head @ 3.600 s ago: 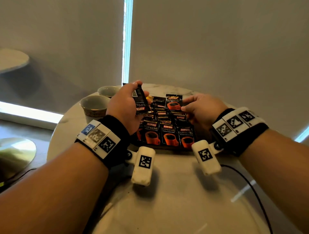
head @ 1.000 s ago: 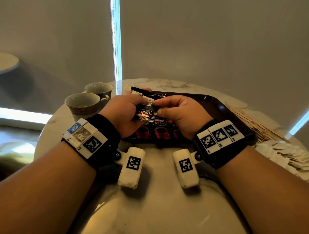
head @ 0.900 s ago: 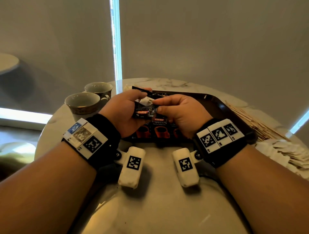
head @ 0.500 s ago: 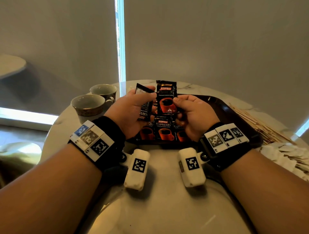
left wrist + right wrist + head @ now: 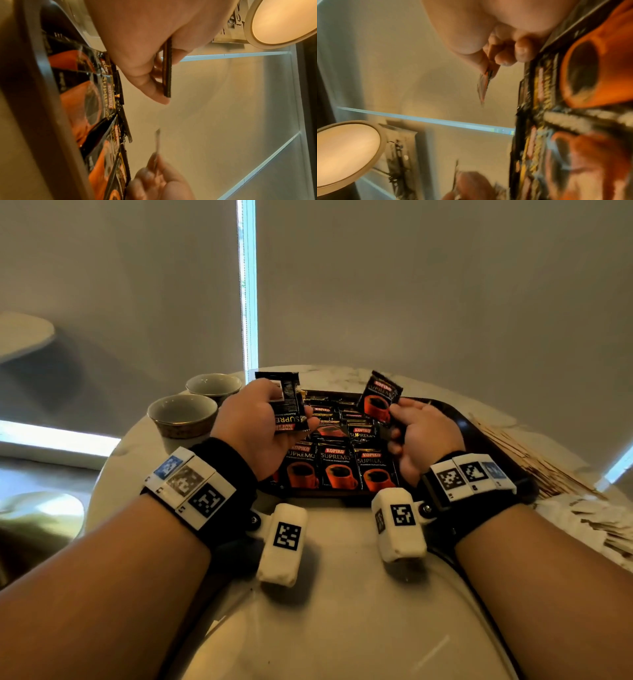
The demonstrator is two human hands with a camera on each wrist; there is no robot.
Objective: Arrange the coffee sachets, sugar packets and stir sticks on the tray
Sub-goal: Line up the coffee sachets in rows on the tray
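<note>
A dark tray [image 5: 486, 436] on the round marble table holds rows of black-and-orange coffee sachets [image 5: 337, 467]. My left hand [image 5: 260, 429] grips a small stack of sachets [image 5: 287, 405] above the tray's left side; the stack's edge [image 5: 167, 67] shows between thumb and fingers in the left wrist view. My right hand [image 5: 421, 436] pinches a single sachet [image 5: 378, 398] by its lower edge and holds it up, tilted, over the tray's middle; the right wrist view shows that sachet [image 5: 483, 86] edge-on. Stir sticks [image 5: 534, 463] and white sugar packets [image 5: 603, 522] lie on the table right of the tray.
Two ceramic cups [image 5: 183, 414] [image 5: 214, 385] stand at the table's left, just beyond my left hand. Grey blinds hang behind the table. The near part of the marble table [image 5: 342, 611] lies below my wrists.
My right hand drew one sachet out of the stack held by my left hand, lifted it and carried it to the right. The hands have moved apart.
</note>
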